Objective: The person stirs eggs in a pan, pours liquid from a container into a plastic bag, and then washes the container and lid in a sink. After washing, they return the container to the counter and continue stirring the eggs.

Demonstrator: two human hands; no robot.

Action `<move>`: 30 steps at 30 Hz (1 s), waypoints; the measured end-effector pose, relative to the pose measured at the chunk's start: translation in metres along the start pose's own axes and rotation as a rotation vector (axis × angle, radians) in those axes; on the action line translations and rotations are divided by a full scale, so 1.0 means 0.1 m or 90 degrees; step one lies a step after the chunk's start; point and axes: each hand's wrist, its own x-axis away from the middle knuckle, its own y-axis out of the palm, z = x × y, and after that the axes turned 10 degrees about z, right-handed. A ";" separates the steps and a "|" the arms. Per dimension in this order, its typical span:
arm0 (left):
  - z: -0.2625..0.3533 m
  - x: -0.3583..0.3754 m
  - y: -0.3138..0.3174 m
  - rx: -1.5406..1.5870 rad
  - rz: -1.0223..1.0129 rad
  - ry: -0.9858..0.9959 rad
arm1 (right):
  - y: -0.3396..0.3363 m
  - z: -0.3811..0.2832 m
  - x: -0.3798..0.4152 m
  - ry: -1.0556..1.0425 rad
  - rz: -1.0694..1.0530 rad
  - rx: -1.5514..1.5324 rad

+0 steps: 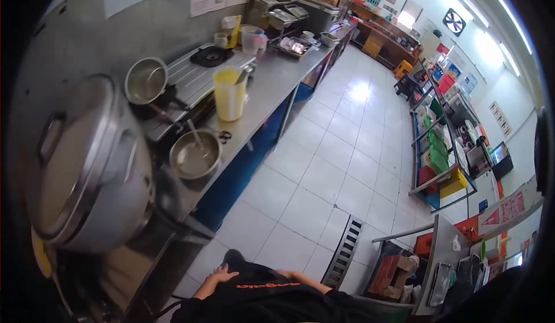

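My left hand is low in the view, beside the front of my black shirt. Its thumb stands apart from the fingers, and nothing shows in it. A dark rounded shape, perhaps a shoe, appears just beyond the hand. My right hand is mostly hidden behind the shirt, so its fingers cannot be made out. Up and to the left, well away from both hands, a metal bowl with a utensil in it rests on the steel counter. A yellowish pitcher stands behind the bowl.
A large lidded metal pot stands at the left. Near it are a saucepan and a black burner plate. A tiled floor with a drain grate runs along the counter. At right are a rack and a cardboard box.
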 end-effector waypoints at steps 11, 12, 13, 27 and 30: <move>2.57 -2.07 -1.92 -0.190 -0.083 -0.009 | -2.99 0.64 -1.07 0.239 0.343 -0.165; 2.81 -2.44 -2.10 -0.238 -0.082 0.026 | -3.34 0.66 -1.18 0.254 0.385 -0.184; 3.18 -2.70 -2.17 -0.275 -0.094 0.062 | -3.65 0.68 -1.25 0.269 0.428 -0.201; 9.45 -6.17 -5.26 -0.160 0.527 0.537 | -6.96 1.66 -2.28 0.466 0.481 -0.205; 10.32 -6.69 -5.91 -0.105 0.578 0.462 | -8.10 1.80 -2.56 0.470 0.483 -0.153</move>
